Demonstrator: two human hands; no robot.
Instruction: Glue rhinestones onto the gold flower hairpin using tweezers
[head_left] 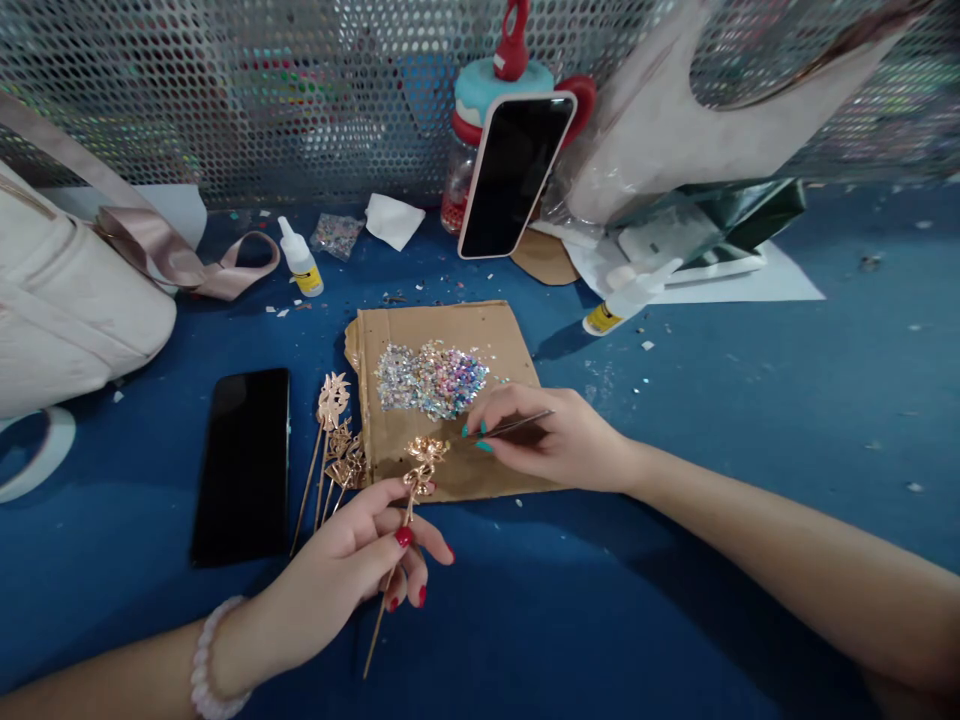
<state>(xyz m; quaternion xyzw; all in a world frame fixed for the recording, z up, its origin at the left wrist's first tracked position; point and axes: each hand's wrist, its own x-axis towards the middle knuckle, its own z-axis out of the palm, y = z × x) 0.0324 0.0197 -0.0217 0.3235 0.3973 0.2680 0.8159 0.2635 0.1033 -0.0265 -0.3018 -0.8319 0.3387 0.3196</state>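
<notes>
My left hand (375,560) pinches a gold hairpin (420,478) by its stem, its flower-shaped head tilted up over the front of a cardboard sheet (495,330). From the right, my right hand (540,440) grips thin tweezers (517,424), whose tips come close to the flower; whether they touch it or carry anything is too small to tell. A heap of glittering rhinestones (435,380) in silver, pink and blue lies on the cardboard. Several more gold hairpins (334,405) rest along the cardboard's left edge.
A black phone (241,465) lies at left. Glue bottles stand at the back, one left (301,262) and one right (611,310). Another phone (517,175) leans on a jar (456,180). A white bag (75,300) and tape roll (45,455) sit far left.
</notes>
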